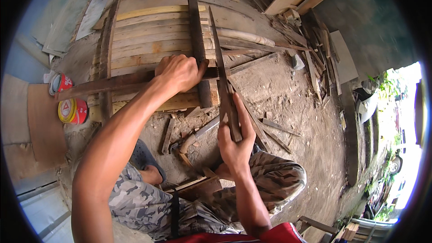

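My left hand (177, 73) is closed around a dark wooden bar (126, 81), pressing it down near its right end. This bar lies crosswise over two dark rails, the left rail (108, 49) and the right rail (193, 18). Beneath the rails is a row of pale wooden slats (150, 37). My right hand (236, 141) grips a handsaw (218, 56) at its near end, the index finger stretched along its side. The long narrow blade points away from me and meets or passes the bar's right end; the exact contact cannot be made out.
Two paint cans, a red and yellow one (73, 111) and a red one (60, 83), stand at the left. A tool with a curved wooden part (189, 141) lies near my feet. Scrap wood (321, 58) is piled at the right on the dirt floor (301, 121).
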A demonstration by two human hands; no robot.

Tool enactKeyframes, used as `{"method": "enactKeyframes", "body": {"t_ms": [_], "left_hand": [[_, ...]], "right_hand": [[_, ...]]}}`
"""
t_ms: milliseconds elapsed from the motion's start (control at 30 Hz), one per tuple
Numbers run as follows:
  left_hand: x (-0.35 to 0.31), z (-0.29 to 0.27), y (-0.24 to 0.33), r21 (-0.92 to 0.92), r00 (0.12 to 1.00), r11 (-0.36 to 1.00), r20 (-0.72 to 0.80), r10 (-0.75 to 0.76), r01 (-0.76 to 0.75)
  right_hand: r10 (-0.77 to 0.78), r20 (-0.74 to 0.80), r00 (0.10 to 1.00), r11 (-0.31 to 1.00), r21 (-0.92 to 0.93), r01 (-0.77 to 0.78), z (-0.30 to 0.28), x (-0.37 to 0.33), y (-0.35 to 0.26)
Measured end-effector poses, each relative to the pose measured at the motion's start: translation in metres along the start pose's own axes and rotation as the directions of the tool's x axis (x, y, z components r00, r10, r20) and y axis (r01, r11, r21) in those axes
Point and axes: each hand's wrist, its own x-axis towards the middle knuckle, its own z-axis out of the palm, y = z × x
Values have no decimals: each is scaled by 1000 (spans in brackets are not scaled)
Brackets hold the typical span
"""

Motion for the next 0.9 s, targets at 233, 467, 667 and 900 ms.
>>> {"method": "enactKeyframes", "body": {"t_ms": [233, 467, 667, 900], "left_hand": [[-4, -27, 21, 55, 943, 979, 263, -202, 195], [2, 1, 0, 85, 1000, 996, -17, -15, 16], [4, -13, 12, 48, 980, 992, 155, -123, 117], [1, -19, 18, 71, 977, 992, 176, -118, 107]], "right_hand": [[-110, 79, 991, 982, -144, 120, -60, -136, 14], [-133, 4, 991, 990, 58, 132, -2, -9, 8], [-92, -1, 996, 991, -94, 91, -41, -100, 15], [-86, -15, 996, 996, -9, 86, -35, -70, 3]]}}
